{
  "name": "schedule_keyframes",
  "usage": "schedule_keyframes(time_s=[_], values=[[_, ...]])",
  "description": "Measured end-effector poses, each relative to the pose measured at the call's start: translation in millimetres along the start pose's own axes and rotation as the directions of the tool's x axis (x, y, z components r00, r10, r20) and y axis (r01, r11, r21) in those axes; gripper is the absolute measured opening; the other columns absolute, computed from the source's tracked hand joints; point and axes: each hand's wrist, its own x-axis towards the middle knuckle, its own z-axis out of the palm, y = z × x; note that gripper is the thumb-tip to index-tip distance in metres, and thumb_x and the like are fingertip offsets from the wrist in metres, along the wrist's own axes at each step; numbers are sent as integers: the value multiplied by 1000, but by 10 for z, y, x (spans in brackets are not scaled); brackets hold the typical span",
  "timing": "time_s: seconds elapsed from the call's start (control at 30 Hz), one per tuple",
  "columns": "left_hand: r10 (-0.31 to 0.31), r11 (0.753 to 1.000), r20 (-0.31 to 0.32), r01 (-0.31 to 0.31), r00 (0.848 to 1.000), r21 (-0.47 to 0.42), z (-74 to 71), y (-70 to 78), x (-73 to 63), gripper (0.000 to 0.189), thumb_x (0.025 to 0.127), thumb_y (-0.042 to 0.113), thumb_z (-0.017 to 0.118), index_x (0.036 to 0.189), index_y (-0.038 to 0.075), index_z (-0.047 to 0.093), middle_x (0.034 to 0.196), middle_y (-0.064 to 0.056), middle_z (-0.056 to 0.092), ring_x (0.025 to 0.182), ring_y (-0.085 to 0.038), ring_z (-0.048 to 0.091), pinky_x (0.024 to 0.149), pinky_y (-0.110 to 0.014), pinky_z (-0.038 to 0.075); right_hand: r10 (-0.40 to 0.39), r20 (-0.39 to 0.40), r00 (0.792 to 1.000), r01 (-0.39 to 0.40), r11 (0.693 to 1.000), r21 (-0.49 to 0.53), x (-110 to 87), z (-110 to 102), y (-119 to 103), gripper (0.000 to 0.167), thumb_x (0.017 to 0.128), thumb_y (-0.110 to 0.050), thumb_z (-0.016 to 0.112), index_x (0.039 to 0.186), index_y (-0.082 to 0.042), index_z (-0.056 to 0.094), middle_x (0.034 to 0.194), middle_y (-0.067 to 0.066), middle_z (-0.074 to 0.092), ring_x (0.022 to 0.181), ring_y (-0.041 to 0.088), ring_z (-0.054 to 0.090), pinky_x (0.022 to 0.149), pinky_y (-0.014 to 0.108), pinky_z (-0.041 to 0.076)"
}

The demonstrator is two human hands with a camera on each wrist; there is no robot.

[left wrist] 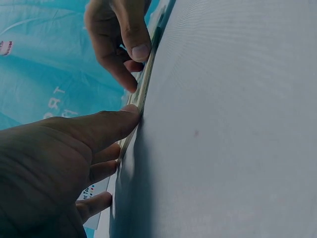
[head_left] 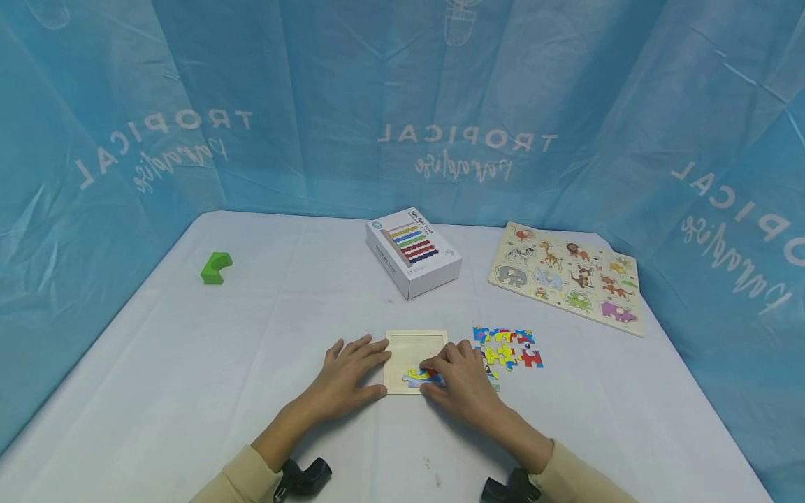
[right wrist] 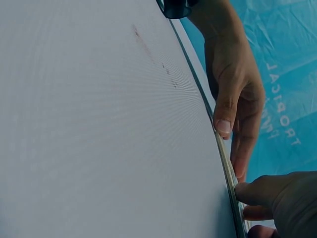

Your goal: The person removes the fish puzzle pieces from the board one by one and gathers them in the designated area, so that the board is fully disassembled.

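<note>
A small wooden puzzle tray [head_left: 415, 337] lies flat on the table, with a few colourful joined pieces [head_left: 414, 378] along its lower edge. My left hand [head_left: 346, 377] touches the tray's left side, fingers spread and thumb at the lower corner; in the left wrist view the thumb [left wrist: 130, 110] rests against the tray edge. Over the tray's lower right, my right hand [head_left: 462, 384] has its thumb and forefinger bent about a red and blue puzzle piece [head_left: 432, 374], partly hidden by the fingers. More jigsaw pieces [head_left: 501, 353] lie loosely joined just right of the tray, partly behind that hand.
Behind the tray stands a white toy box [head_left: 434, 283]. An animal peg puzzle board [head_left: 569, 276] lies at the back right, and a green curved block [head_left: 212, 268] at the far left. Blue printed curtains [head_left: 333, 91] surround the white table [head_left: 157, 391].
</note>
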Motion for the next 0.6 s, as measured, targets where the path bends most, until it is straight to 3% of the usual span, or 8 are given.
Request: schedule_keyframes(time_s=[0.6], values=[[10, 1000, -2, -10, 1000, -1, -13, 10, -4, 52, 82, 29, 71, 129, 13, 57, 144, -4, 48, 138, -33, 36, 108, -66, 17, -10, -38, 999, 8, 1000, -30, 2, 9, -17, 25, 73, -31, 79, 96, -21, 72, 87, 0, 58, 87, 16, 42, 75, 33, 31]])
